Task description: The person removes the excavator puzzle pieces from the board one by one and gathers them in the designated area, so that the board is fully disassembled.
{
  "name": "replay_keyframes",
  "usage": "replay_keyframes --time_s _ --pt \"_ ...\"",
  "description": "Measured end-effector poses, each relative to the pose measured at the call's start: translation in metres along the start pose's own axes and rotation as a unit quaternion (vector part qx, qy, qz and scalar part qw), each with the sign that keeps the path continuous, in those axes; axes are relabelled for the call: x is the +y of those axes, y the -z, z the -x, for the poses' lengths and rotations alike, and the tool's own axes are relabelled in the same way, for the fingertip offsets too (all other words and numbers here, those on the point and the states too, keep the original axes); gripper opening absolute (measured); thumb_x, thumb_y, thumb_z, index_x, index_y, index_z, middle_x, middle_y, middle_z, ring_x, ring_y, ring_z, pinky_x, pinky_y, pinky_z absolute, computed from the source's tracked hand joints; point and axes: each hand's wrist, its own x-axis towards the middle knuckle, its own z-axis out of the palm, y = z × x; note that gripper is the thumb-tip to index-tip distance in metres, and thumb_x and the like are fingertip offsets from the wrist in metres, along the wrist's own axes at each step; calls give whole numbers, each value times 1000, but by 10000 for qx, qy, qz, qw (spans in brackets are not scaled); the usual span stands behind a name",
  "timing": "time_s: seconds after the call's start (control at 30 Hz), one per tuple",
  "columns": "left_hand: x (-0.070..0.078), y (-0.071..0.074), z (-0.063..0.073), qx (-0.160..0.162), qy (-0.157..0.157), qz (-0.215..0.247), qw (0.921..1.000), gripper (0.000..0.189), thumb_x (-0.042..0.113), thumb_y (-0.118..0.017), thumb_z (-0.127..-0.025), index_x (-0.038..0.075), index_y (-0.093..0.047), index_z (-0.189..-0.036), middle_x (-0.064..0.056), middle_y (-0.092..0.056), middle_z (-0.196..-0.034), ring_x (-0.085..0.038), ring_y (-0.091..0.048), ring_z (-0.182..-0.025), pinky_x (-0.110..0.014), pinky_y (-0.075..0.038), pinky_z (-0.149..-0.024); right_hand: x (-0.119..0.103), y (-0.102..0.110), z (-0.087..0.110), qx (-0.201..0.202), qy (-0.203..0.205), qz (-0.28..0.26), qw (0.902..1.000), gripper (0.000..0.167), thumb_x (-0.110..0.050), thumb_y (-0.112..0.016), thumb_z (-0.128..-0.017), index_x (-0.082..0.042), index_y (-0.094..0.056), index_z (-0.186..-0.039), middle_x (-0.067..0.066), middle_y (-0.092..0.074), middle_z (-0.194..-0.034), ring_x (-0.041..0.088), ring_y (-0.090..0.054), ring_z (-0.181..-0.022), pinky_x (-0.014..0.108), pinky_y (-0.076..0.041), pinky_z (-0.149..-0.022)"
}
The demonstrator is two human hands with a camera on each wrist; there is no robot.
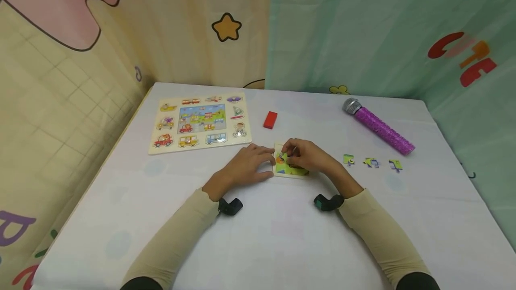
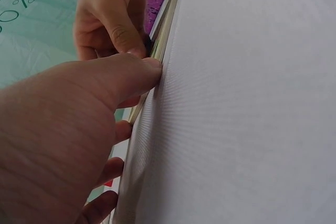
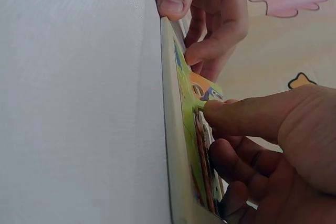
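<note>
Small puzzle board (image 1: pixel 291 171) lies flat on the table (image 1: pixel 282 236), near the middle, directly between the two hands. A green puzzle piece (image 3: pixel 199 100) sits on the board's upper face, under the tips of the right hand (image 1: pixel 310 155).

Right hand: fingers (image 3: pixel 236 116) curled down onto the piece, the thumb tip pressing on it from above; whether the piece is pinched or only pressed into place cannot be told for certain, but the curled fingers look closed around it. The piece lies straight below those fingertips, so any further motion there is downward into the board.

Left hand (image 1: pixel 246 169): rests on the table at the board's left edge. The thumb (image 2: pixel 134 74) presses against the rim and the other fingers are loosely bent beside it, steadying the board without wrapping it.

The board's face is mostly hidden by the right hand in the head view; the right wrist view shows it edge-on, thin, with coloured pieces already lying in it.

Outward: three loose green pieces (image 1: pixel 371 162) lie in a row on the table to the right of the board, nearer the right hand. A red block (image 1: pixel 270 119) lies beyond the board. A large vehicle puzzle (image 1: pixel 200 123) is at far left, and a purple microphone (image 1: pixel 379 125) at far right.
</note>
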Motion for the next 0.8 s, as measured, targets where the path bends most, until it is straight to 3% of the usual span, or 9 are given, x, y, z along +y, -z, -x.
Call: replay_keyframes --time_s 0.2,0.47,0.8 --pt "-1 -4 3 39 -39 69 10000 26 39 -71 -95 25 -70 -116 0 -52 -148 -24 -49 -126 -44 -41 -102 5 1 2 -240 323 44 9992 24 0 -69 -94 -9 -64 -116 6 -63 -104 23 -58 -92 32 -52 -76" --pt "-1 -4 3 66 -4 -5 10000 26 39 -70 -95 26 -69 -117 2 -51 -149 -22 -47 -127 -42 -40 -103 12 4 0 -140 711 312 9969 27 -2 -70 -94 -7 -66 -120 2 -64 -101 20 -59 -91 33 -53 -78" --pt "0 -1 1 36 -21 25 10000 25 39 -70 -95 26 -69 -117 2 -51 -150 -23 -47 -129 -43 -40 -104 12 6 0 -68 831 645 9944 26 -5 -70 -95 -4 -68 -121 1 -65 -98 17 -59 -85 30 -54 -75"
